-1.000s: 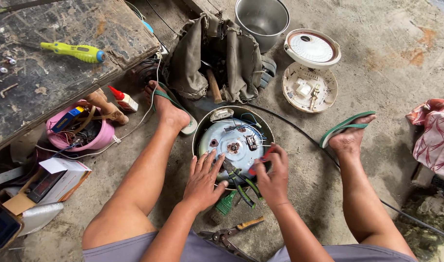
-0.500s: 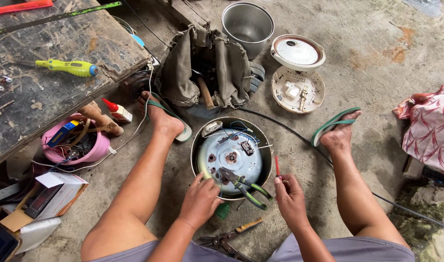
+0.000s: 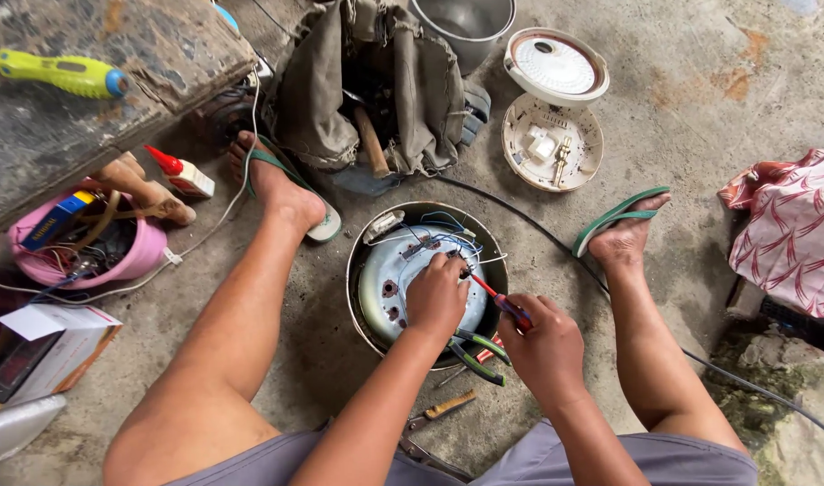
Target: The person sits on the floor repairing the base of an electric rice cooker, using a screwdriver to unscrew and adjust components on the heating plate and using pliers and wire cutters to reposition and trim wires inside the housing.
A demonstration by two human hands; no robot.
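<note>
My L hand (image 3: 437,295) rests fingers-down on the upturned cooker base (image 3: 389,279), fingertips pressing among its blue/white wires (image 3: 448,236); whether they pinch a wire, can't tell. My R hand (image 3: 545,346), just right of the base, is clenched round a small red-handled screwdriver (image 3: 495,297), tip aimed at those wires. Green-handled pliers (image 3: 480,353) lie at the base's near rim, under my wrists. Tool bag (image 3: 376,85) sits beyond the base.

Wires (image 3: 448,236) and pliers (image 3: 480,351) crowd the cooker base (image 3: 385,279); right floor (image 3: 700,90) open.
</note>
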